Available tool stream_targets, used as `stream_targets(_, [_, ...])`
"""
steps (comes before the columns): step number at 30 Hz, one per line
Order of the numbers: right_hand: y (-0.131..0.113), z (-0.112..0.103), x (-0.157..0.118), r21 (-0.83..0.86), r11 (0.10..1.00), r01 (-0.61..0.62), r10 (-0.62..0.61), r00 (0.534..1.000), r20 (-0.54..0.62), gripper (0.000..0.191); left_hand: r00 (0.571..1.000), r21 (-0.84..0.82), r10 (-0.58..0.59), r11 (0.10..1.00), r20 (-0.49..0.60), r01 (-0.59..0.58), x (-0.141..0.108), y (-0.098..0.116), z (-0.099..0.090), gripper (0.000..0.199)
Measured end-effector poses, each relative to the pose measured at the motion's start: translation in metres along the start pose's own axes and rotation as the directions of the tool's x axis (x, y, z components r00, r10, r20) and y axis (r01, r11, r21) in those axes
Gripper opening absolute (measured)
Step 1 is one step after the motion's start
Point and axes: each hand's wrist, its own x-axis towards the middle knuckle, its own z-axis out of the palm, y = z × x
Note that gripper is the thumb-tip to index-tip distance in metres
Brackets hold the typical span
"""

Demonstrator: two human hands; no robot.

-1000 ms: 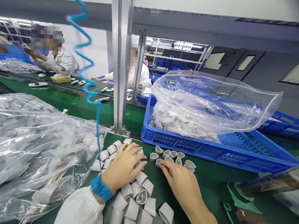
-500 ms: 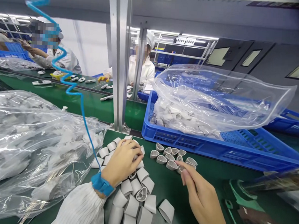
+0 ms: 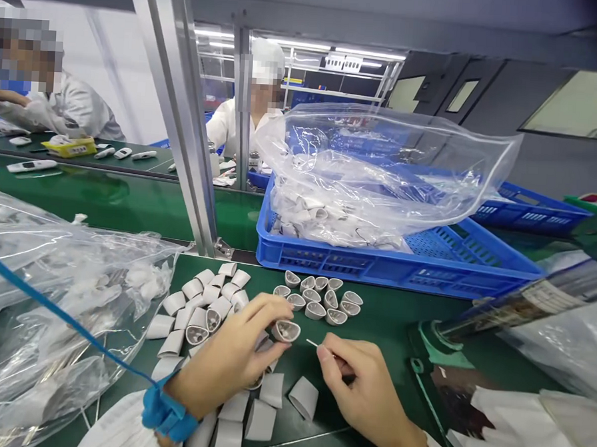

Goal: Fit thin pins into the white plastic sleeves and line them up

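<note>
My left hand (image 3: pixel 226 356) holds a small white plastic shell (image 3: pixel 286 330) in its fingertips, its hollow open side facing me. A blue wrist strap (image 3: pixel 164 411) circles that wrist. My right hand (image 3: pixel 364 394) pinches a thin pale pin (image 3: pixel 313 344) just to the right of the shell, not touching it. Beneath and left of my left hand lies a loose pile of white tapered plastic sleeves (image 3: pixel 198 315). A tighter group of similar shells (image 3: pixel 319 298) stands on the green bench (image 3: pixel 373 334) above my hands.
A clear bag of white parts (image 3: pixel 59 298) lies at left. A blue plastic crate (image 3: pixel 376 271) holding a bagged load stands behind the shells. A metal post (image 3: pixel 191 178) rises at the bench's far edge. Co-workers (image 3: pixel 254 108) sit beyond it at another green bench.
My left hand has picked up a shell and holds it up. My right hand has moved back from the group of shells and now pinches a thin pin. The view has turned right.
</note>
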Motion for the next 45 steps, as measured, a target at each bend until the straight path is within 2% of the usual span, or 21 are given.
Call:
stream_targets(4, [-0.003,0.001,-0.003,-0.025,0.997,0.071,-0.071,0.997,0.018,0.035,0.995,-0.030,-0.024,0.999,0.102,0.027,-0.002,0.001,0.012,0.030])
stream_targets(8, [-0.003,0.003,-0.004,-0.010,0.996,0.092,-0.091,0.995,0.031,0.035,0.990,-0.046,-0.017,0.999,0.142,0.023,-0.003,0.002,0.015,0.029])
stream_targets(16, [-0.006,0.003,-0.004,-0.003,0.999,0.034,-0.034,0.995,0.090,0.033,0.972,-0.074,-0.029,0.996,0.232,0.048,-0.005,0.008,0.016,0.042])
stream_targets(23, [-0.007,0.005,-0.007,-0.034,0.999,-0.006,0.011,0.986,0.164,0.031,0.946,0.055,-0.102,0.995,0.309,0.089,-0.006,0.009,0.016,0.057])
stream_targets(26, [-0.007,0.005,-0.007,-0.052,0.998,-0.036,0.043,0.989,0.138,0.032,0.942,0.070,-0.096,0.995,0.322,0.077,-0.007,0.010,0.017,0.059])
stream_targets(37, [-0.006,0.008,-0.005,-0.122,0.992,-0.017,0.022,0.999,0.036,0.034,0.945,0.040,-0.100,0.995,0.312,0.092,-0.006,0.010,0.017,0.061])
stream_targets(42, [-0.006,0.000,-0.004,-0.100,0.993,0.065,-0.070,0.996,-0.049,0.037,0.972,-0.058,-0.129,0.988,0.196,0.143,-0.006,0.012,0.017,0.066])
stream_targets(45, [-0.003,-0.003,-0.005,-0.085,0.993,0.086,-0.086,0.996,0.006,0.023,0.985,-0.055,-0.130,0.989,0.111,0.137,-0.007,0.010,0.018,0.061])
